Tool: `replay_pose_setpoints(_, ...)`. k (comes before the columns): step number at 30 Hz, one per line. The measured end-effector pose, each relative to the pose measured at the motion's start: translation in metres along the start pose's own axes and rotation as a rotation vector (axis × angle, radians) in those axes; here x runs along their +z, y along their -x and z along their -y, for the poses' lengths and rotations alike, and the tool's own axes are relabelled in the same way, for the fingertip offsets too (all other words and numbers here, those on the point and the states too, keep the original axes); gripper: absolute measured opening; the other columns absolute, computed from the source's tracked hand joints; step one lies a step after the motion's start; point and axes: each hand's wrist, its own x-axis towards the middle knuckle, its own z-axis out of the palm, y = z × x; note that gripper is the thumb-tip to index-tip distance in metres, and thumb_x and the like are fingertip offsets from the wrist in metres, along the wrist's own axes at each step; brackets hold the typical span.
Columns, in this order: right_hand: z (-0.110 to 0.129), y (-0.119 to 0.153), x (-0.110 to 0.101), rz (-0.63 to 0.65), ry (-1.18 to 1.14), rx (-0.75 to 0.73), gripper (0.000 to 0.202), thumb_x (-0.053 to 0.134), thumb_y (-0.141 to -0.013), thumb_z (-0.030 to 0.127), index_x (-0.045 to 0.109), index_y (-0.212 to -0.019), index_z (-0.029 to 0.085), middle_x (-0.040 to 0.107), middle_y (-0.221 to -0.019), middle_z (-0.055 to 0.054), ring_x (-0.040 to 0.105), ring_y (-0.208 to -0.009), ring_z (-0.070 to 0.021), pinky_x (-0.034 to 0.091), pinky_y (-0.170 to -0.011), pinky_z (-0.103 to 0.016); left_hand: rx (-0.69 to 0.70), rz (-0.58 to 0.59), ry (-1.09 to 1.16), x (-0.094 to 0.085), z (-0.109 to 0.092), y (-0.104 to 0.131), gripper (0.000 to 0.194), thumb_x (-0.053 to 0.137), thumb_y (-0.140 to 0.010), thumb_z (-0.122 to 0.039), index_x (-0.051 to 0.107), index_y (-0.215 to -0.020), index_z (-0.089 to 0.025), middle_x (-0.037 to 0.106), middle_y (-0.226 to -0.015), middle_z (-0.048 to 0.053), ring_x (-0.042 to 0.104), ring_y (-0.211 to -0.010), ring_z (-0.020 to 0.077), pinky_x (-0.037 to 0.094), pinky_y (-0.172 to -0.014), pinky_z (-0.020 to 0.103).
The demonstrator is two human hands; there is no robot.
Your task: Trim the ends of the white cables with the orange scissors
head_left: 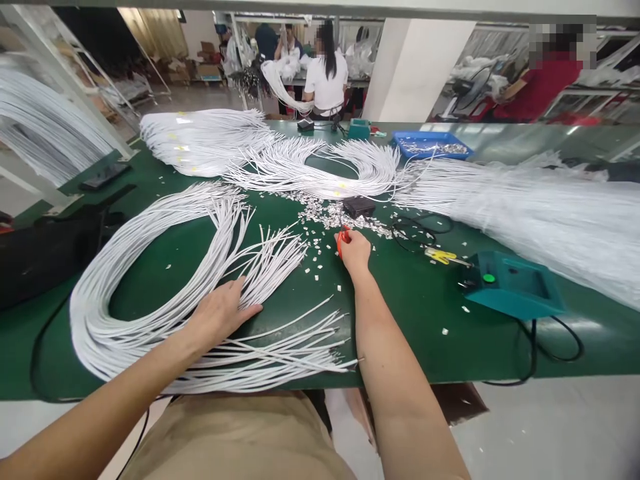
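Note:
A large looped bundle of white wires (93, 287) lies on the left of the green table, its cut ends fanned out to the right. My left hand (220, 312) is closed over one fanned group of these wires (275, 267), thumb on the near side. More loose wire ends (300, 353) spread out below it. My right hand (357, 252) is closed around red-handled scissors (343, 241), whose blades are hard to make out. It is beside a scattered heap of small silvery pieces (320, 212).
Behind lie more wire bundles (210, 143) and a blue tray (430, 143) of small pieces. A small black box (359, 207) sits by the heap. To the right are a teal device (520, 283) with a cable, yellow-handled pliers (443, 256) and plastic-covered wires (550, 207). Other people sit beyond.

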Motion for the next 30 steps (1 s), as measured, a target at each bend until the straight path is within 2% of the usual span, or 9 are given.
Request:
replay_pose_setpoints(2,0.0,0.0,0.0,0.01,0.003,0.002,0.024,0.056,-0.081,0.04,0.058,-0.067,0.02,0.063,-0.078,-0.003,0.053,-0.069,-0.0155,0.035,-0.062,-0.026,0.125,0.031,-0.046,-0.009,0.002,-0.006,0.045,0.045,-0.092,-0.043,0.058,-0.121,-0.01,0.062,-0.113,0.017,0.061,-0.103,0.0318,0.049,-0.086,0.042)
replay_pose_setpoints(4,0.0,0.0,0.001,0.025,0.002,0.007,0.024,0.055,-0.081,0.04,0.059,-0.069,0.02,0.063,-0.077,-0.003,0.055,-0.069,-0.0156,0.036,-0.061,-0.026,0.231,-0.076,-0.159,-0.015,0.004,-0.014,0.041,0.051,-0.088,-0.04,0.061,-0.118,-0.013,0.054,-0.131,0.018,0.05,-0.121,0.0365,0.04,-0.099,0.048)
replay_pose_setpoints(6,-0.001,0.0,0.001,0.036,0.002,0.01,0.024,0.054,-0.082,0.041,0.06,-0.072,0.02,0.064,-0.076,-0.003,0.056,-0.069,-0.0159,0.036,-0.061,-0.025,0.185,-0.149,-0.198,-0.018,0.004,-0.022,0.07,0.064,-0.077,-0.05,0.051,-0.132,-0.009,0.034,-0.15,0.023,0.03,-0.137,0.0431,0.029,-0.109,0.053)
replay_pose_setpoints(8,-0.001,0.0,0.002,0.036,0.007,0.01,0.023,0.054,-0.082,0.04,0.062,-0.073,0.02,0.066,-0.078,-0.004,0.058,-0.071,-0.0166,0.037,-0.061,-0.026,0.048,-0.077,-0.137,-0.016,0.002,-0.026,0.101,0.066,-0.069,-0.061,0.034,-0.143,-0.001,0.024,-0.153,0.029,0.028,-0.138,0.0459,0.032,-0.108,0.052)
replay_pose_setpoints(12,-0.001,-0.001,0.002,0.031,0.021,0.013,0.021,0.055,-0.081,0.039,0.064,-0.076,0.02,0.068,-0.082,-0.005,0.06,-0.075,-0.018,0.038,-0.063,-0.026,0.06,-0.002,0.022,-0.006,-0.01,-0.018,0.072,0.045,-0.088,-0.039,0.025,-0.147,-0.003,0.046,-0.139,0.023,0.053,-0.119,0.0338,0.044,-0.098,0.043)
replay_pose_setpoints(16,-0.001,-0.001,0.003,0.034,0.038,0.014,0.019,0.056,-0.081,0.037,0.064,-0.077,0.021,0.068,-0.084,-0.005,0.06,-0.075,-0.0183,0.038,-0.062,-0.026,0.127,-0.022,0.019,-0.003,-0.012,-0.011,0.068,0.051,-0.082,-0.036,0.036,-0.142,-0.008,0.044,-0.141,0.02,0.046,-0.128,0.0331,0.039,-0.105,0.041)
replay_pose_setpoints(21,-0.002,-0.002,0.005,0.037,0.047,0.007,0.018,0.055,-0.082,0.037,0.064,-0.077,0.021,0.068,-0.088,-0.005,0.06,-0.077,-0.0184,0.038,-0.062,-0.026,0.002,0.092,0.045,-0.01,-0.007,-0.019,0.086,0.057,-0.074,-0.051,0.032,-0.143,-0.005,0.042,-0.143,0.024,0.041,-0.132,0.0378,0.037,-0.106,0.045)
replay_pose_setpoints(26,-0.001,0.0,0.004,0.039,0.058,-0.014,0.017,0.056,-0.082,0.035,0.064,-0.076,0.021,0.068,-0.085,-0.006,0.061,-0.077,-0.0194,0.039,-0.061,-0.027,0.119,0.173,-0.018,-0.013,-0.021,-0.018,0.048,0.053,-0.074,-0.023,0.051,-0.121,-0.01,0.058,-0.119,0.018,0.056,-0.113,0.0325,0.043,-0.093,0.041)
replay_pose_setpoints(30,0.005,0.006,0.002,0.047,0.064,-0.071,0.016,0.054,-0.083,0.031,0.065,-0.079,0.021,0.068,-0.09,-0.007,0.061,-0.079,-0.0198,0.04,-0.064,-0.027,0.134,0.129,-0.11,-0.01,-0.026,-0.027,0.052,0.052,-0.067,-0.007,0.05,-0.119,-0.009,0.056,-0.119,0.02,0.057,-0.111,0.0323,0.042,-0.094,0.04)
